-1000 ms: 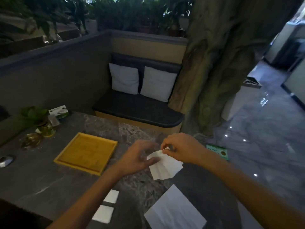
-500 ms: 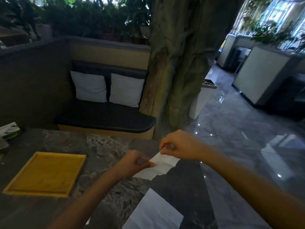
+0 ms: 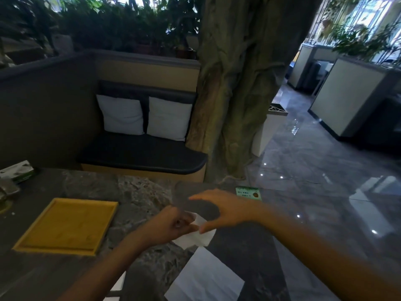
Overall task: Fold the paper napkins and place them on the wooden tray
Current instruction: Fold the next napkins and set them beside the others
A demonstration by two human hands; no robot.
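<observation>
The left hand [image 3: 171, 227] is above the stone counter [image 3: 138, 192], its fingers [image 3: 184, 220] curled and pinching a small white napkin [image 3: 199, 236] at its upper edge. The napkin is partly folded; its lower part lies on or just above the counter, which of the two cannot be told. The right hand [image 3: 227, 210] is spread over the napkin with straight fingers, gripping nothing; its thumb [image 3: 208, 228] touches the napkin's upper surface, just beside the left hand's fingers.

The wooden tray [image 3: 54, 244] lies flat on the counter to the left of both hands, apart from the napkin, with nothing on it. A second, larger white napkin [image 3: 206, 276] lies unfolded and flat on the counter nearer the person, below the hands. A small white piece [image 3: 118, 283] shows at the lower edge, partly hidden by the left forearm.

A green card [image 3: 248, 193] lies at the counter's far edge, beyond the right hand. A tissue box [image 3: 18, 172] sits at the far left. Beyond the counter stand a bench [image 3: 141, 157] with two pale cushions [image 3: 120, 115] and a tree trunk [image 3: 236, 83].
</observation>
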